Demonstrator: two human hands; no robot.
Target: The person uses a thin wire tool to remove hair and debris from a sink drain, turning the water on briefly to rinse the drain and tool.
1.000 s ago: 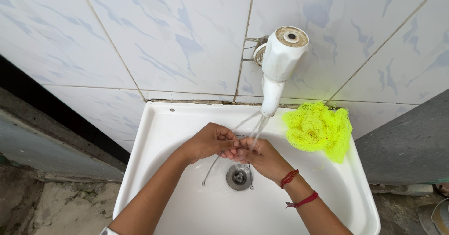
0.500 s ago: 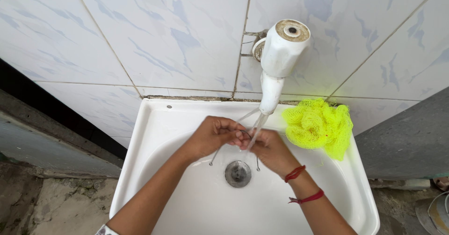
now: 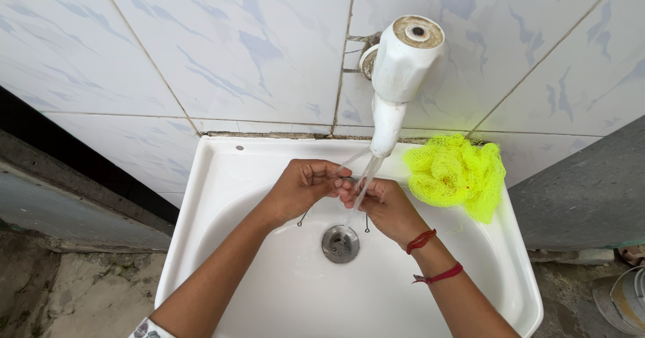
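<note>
Thin wire (image 3: 304, 216) is gripped by left hand (image 3: 306, 187) and right hand (image 3: 384, 207) under tap (image 3: 396, 76), above sink (image 3: 215, 177).

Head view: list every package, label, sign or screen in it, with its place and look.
None in view: no package, label, sign or screen.
What shows instead: white sink, white tap, yellow mesh scrubber on the sink's right rim, pale tiled wall.

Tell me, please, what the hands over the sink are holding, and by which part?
Both the left hand and right hand pinch a thin wire piece around its middle, under the tap's stream; its two ends hang free below.
</note>
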